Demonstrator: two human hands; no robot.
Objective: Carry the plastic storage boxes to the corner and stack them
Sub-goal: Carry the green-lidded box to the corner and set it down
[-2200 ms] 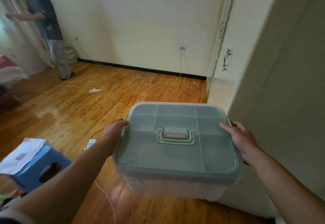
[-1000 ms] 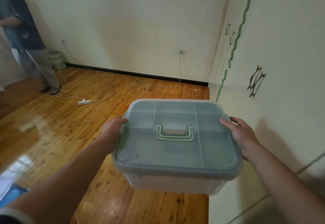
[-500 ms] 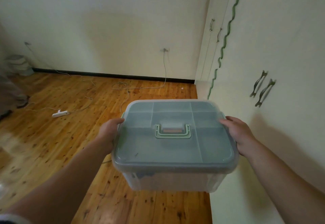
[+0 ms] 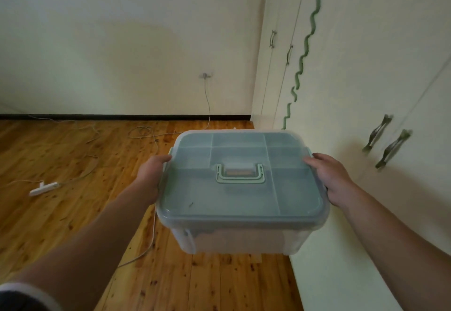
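Note:
I carry a clear plastic storage box (image 4: 240, 240) with a grey-green lid and a pale green folding handle, held above the wooden floor at chest height. My left hand (image 4: 150, 176) grips its left side, fingers curled under the lid rim. My right hand (image 4: 332, 179) grips the right side the same way. The box is level and its lid is closed. The room corner (image 4: 251, 115), where the back wall meets the wardrobe, lies straight ahead beyond the box. No other storage box is in view.
A cream wardrobe (image 4: 366, 91) with metal handles runs along my right. White cables (image 4: 146, 131) trail over the floor from a wall socket (image 4: 205, 75), and a power strip (image 4: 44, 188) lies at the left. Another cable (image 4: 148, 242) passes under the box.
My view has swung right and moved forward toward the corner. The other person, the blue stool and the paper have left the frame. My grip on the box is unchanged.

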